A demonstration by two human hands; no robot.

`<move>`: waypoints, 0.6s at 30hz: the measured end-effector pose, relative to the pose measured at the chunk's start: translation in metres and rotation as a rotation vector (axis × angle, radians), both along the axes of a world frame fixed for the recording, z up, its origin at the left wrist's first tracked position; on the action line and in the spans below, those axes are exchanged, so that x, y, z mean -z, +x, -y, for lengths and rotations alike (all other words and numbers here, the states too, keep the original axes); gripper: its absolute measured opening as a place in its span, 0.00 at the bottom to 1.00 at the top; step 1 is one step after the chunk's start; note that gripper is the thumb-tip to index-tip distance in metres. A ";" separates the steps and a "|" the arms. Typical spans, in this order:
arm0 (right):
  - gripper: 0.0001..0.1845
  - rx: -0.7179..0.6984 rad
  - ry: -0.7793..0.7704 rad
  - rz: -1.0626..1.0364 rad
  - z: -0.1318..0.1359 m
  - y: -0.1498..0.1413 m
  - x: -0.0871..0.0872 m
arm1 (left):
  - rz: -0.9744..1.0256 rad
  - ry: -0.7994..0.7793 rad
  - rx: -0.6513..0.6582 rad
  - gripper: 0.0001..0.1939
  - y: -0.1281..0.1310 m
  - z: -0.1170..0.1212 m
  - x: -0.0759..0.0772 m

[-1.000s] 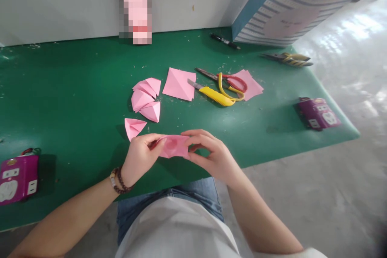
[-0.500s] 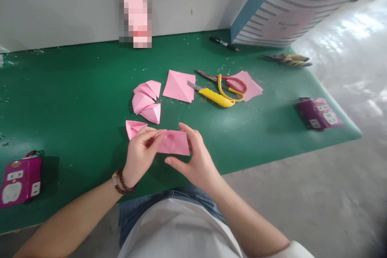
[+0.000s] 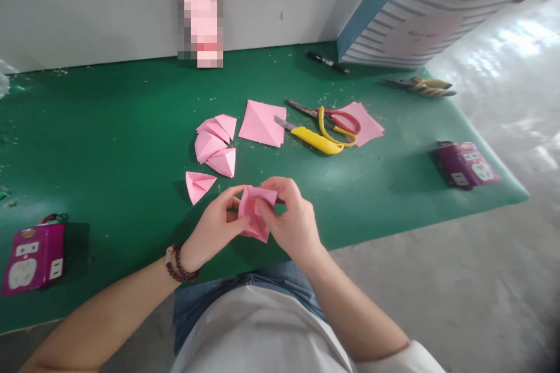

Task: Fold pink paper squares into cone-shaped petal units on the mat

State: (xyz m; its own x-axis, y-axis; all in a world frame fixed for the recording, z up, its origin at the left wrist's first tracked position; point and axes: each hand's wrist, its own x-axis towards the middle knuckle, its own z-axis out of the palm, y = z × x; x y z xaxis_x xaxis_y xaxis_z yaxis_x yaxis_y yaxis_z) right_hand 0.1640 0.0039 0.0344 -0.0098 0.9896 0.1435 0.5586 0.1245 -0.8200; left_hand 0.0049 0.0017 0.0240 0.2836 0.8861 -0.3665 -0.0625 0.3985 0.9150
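Note:
A partly folded sheet of pink paper [image 3: 255,227] is held between both hands above the front part of the green table. My left hand [image 3: 219,221] pinches its left edge between thumb and fingers. My right hand [image 3: 291,218] grips it from the right, with the thumb pressed on the inner face and the fingers behind. A folded pink paper piece [image 3: 199,186] lies just beyond my left hand. Farther off is a cluster of folded pink pieces [image 3: 210,144], partly overlapping. Beside it lies a stack of creased pink squares [image 3: 262,122].
A yellow-handled cutter [image 3: 317,140] and red-and-yellow scissors [image 3: 336,119] lie across more pink paper [image 3: 370,128]. Pliers [image 3: 426,86], a black pen [image 3: 327,62] and a striped box [image 3: 394,29] are at the back right. Purple boxes stand left [image 3: 37,259] and right [image 3: 468,164].
The pink paper has gone from a flat strip to a bent, partly opened shape. My right hand, spread beside the paper half a second ago, now grips it with the thumb on its face.

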 end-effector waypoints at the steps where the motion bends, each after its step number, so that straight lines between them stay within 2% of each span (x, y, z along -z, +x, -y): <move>1: 0.11 -0.016 0.019 0.006 0.000 0.000 0.000 | 0.023 -0.009 0.005 0.22 0.000 0.000 -0.001; 6: 0.08 -0.163 0.133 0.050 0.001 0.000 -0.003 | 0.086 -0.059 -0.036 0.11 0.001 -0.001 -0.001; 10: 0.10 -0.265 0.122 0.051 0.000 0.004 -0.010 | 0.040 -0.058 -0.066 0.12 0.000 -0.002 -0.001; 14: 0.11 -0.260 0.063 0.025 -0.003 0.006 -0.015 | -0.018 -0.027 -0.038 0.11 -0.001 -0.002 -0.002; 16: 0.10 -0.238 0.035 0.061 -0.005 0.006 -0.014 | -0.036 -0.022 -0.029 0.13 -0.001 -0.002 -0.002; 18: 0.14 -0.215 0.014 0.120 -0.006 0.005 -0.013 | -0.051 -0.023 -0.014 0.15 -0.002 -0.001 -0.002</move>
State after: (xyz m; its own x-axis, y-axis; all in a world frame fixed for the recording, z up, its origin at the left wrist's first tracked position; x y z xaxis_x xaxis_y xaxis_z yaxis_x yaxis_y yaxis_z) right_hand 0.1694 0.0097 0.0473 -0.2375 0.9610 0.1420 0.6114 0.2614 -0.7469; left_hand 0.0033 0.0028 0.0257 0.2518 0.8810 -0.4006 -0.0222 0.4191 0.9077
